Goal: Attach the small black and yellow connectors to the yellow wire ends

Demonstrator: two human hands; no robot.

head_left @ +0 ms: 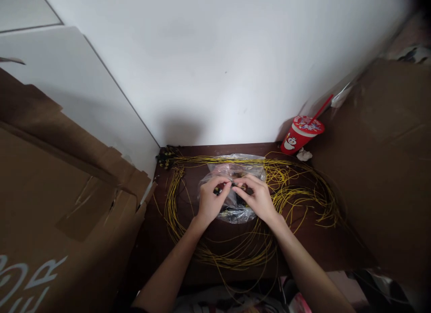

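My left hand point(212, 197) and my right hand point(257, 196) meet over a clear plastic bag point(247, 214), thumb and forefinger pinched on each. Between the fingertips is a small dark piece point(233, 184), too small to name; the right fingers close on one side of it. What the left fingers grip is mostly hidden. Small dark and yellow pieces lie in the bag. Long thin yellow wires point(173, 205) loop around the bag and pass below both forearms. At the back left, a bunch of wires ends in small dark and yellow tips point(164, 159).
A red cup point(298, 135) with a straw stands at the back right, beside a crumpled tissue point(304, 155). Large cardboard boxes flank the dark brown table point(336, 241): a left box point(74, 178) and a right box point(380, 142). A white wall point(218, 70) rises behind.
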